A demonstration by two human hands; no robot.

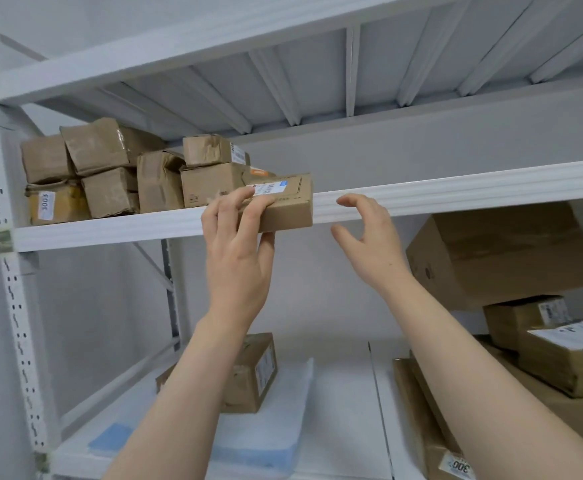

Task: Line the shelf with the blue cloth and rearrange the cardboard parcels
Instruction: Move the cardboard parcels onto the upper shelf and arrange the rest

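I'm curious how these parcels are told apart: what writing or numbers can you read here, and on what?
"3003": white label on the yellowish parcel, upper shelf, far left.
"300": corner label on the flat parcel, bottom right; more may be hidden.
Too blurred: the shipping label on the small parcel in the left hand, and the other labels.

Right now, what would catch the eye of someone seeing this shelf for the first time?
The left hand gripping a flat labelled parcel at the front edge of the middle shelf, with the right hand open beside it. Next, the heap of crumpled parcels at that shelf's left end, and the blue cloth lying lower down.
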